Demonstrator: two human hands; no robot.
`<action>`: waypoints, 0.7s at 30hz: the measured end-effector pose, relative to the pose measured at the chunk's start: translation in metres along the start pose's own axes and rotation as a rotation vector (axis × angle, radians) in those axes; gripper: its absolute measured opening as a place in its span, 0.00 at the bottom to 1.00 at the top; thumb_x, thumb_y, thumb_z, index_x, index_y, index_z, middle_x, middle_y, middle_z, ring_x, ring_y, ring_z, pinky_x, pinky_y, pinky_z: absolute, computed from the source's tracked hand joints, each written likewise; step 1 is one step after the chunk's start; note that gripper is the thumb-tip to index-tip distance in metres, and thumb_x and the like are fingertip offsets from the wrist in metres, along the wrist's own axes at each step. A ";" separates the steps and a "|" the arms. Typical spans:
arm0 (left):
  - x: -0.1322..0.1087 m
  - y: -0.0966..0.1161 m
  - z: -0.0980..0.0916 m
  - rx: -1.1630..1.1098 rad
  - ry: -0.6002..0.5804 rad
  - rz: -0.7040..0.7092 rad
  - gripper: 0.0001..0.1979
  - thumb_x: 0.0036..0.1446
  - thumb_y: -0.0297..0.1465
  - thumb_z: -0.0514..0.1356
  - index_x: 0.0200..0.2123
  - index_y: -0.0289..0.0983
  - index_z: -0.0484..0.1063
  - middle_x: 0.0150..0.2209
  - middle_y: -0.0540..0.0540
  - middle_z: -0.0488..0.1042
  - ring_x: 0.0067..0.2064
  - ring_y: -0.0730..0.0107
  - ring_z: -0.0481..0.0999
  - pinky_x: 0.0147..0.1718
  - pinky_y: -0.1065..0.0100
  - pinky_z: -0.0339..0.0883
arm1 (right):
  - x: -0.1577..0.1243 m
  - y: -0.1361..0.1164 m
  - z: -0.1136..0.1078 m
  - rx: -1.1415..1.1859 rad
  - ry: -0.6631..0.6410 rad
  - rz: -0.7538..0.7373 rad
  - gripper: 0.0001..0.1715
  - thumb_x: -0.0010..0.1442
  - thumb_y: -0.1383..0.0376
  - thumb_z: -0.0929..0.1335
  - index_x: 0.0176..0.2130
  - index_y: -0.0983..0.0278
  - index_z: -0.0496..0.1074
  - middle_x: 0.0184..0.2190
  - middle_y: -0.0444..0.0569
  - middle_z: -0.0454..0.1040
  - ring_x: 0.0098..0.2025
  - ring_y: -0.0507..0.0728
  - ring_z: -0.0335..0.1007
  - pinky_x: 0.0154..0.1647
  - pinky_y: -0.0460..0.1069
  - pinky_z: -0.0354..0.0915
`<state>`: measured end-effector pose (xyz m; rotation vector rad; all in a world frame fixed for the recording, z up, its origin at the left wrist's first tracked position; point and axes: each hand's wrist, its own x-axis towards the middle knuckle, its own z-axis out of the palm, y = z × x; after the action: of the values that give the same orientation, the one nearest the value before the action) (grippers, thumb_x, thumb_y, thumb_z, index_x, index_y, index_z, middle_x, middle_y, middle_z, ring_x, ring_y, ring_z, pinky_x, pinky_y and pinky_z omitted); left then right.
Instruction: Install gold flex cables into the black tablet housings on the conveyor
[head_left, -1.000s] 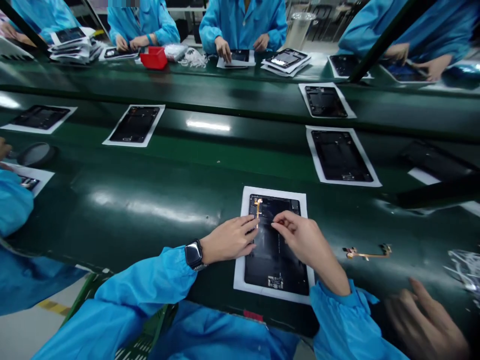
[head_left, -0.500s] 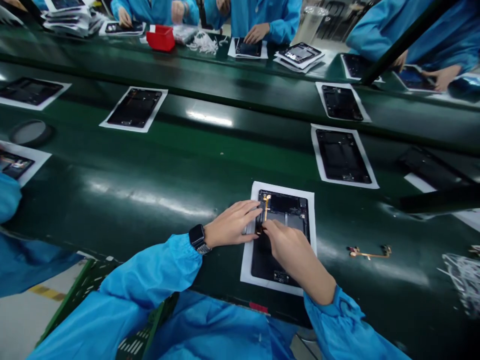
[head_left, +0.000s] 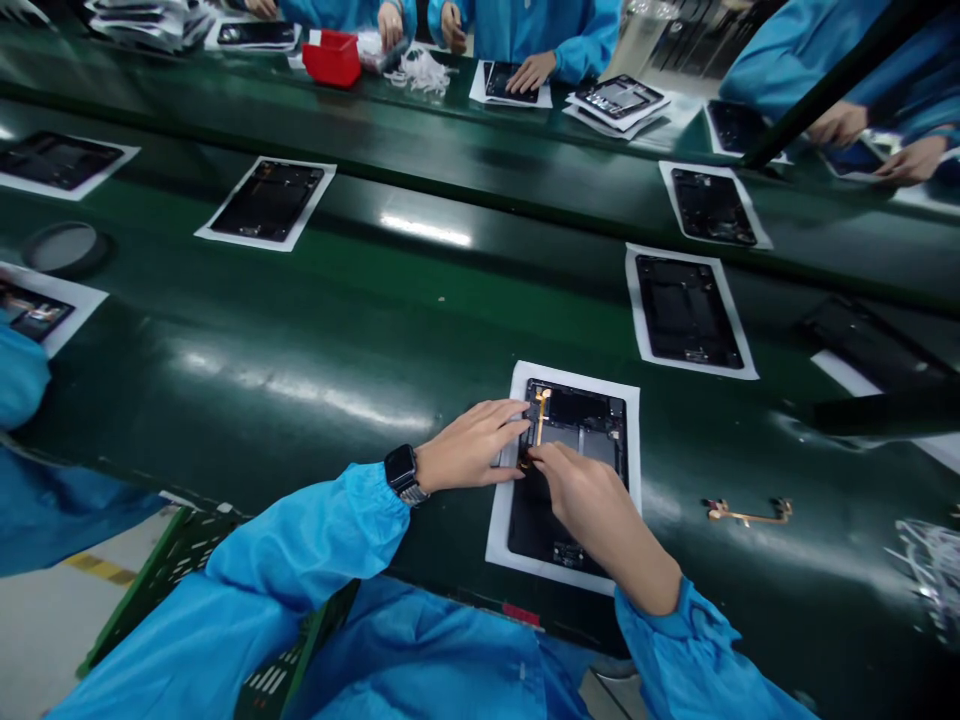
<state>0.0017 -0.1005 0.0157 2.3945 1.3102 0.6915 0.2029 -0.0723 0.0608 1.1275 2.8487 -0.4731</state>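
Note:
A black tablet housing (head_left: 534, 510) lies on a white sheet (head_left: 501, 530) in front of me. A gold flex cable (head_left: 543, 418) runs along the upper left of the housing's inside. My right hand (head_left: 589, 500) reaches over the housing, thumb and forefinger pinched on the cable's lower end; the fingertips partly hide it. From the left, my left hand (head_left: 478, 443) rests at the housing's left edge with its fingers stretched out and apart. A second flex cable (head_left: 750, 514) lies loose on the green bench, to the right of the sheet.
More tablet housings on sheets lie beyond, such as one housing (head_left: 688, 308) at right and another (head_left: 268, 202) at left. White strips (head_left: 934, 565) are heaped at the right. A round dark dish (head_left: 64, 247) sits left. Co-workers in blue sleeves work across the bench, near a red bin (head_left: 331, 60).
The view has shifted slightly, while both my hands keep almost the same pose on the housing and cable. Across the bench, co-workers' hands have moved a little.

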 end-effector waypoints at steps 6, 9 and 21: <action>0.000 -0.001 -0.001 -0.007 -0.003 0.006 0.31 0.58 0.41 0.64 0.58 0.33 0.60 0.63 0.32 0.59 0.65 0.52 0.58 0.63 0.53 0.59 | -0.012 0.015 0.010 0.243 0.210 -0.029 0.11 0.68 0.70 0.60 0.46 0.64 0.69 0.42 0.50 0.76 0.41 0.58 0.75 0.39 0.50 0.67; 0.000 -0.001 -0.001 -0.001 -0.010 -0.002 0.31 0.57 0.41 0.65 0.58 0.32 0.60 0.63 0.33 0.59 0.65 0.52 0.58 0.63 0.54 0.58 | -0.013 0.014 0.016 0.220 0.193 -0.048 0.11 0.68 0.71 0.61 0.46 0.64 0.69 0.41 0.49 0.76 0.40 0.59 0.75 0.37 0.49 0.67; 0.000 -0.003 0.002 -0.045 -0.004 -0.010 0.31 0.58 0.41 0.65 0.59 0.35 0.59 0.64 0.33 0.58 0.66 0.52 0.57 0.63 0.52 0.58 | 0.008 -0.013 -0.008 -0.140 -0.042 -0.033 0.12 0.61 0.79 0.62 0.40 0.66 0.69 0.36 0.49 0.75 0.33 0.58 0.73 0.29 0.49 0.56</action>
<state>0.0005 -0.0995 0.0127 2.3513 1.2910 0.7056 0.1891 -0.0732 0.0707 1.0365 2.8173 -0.2902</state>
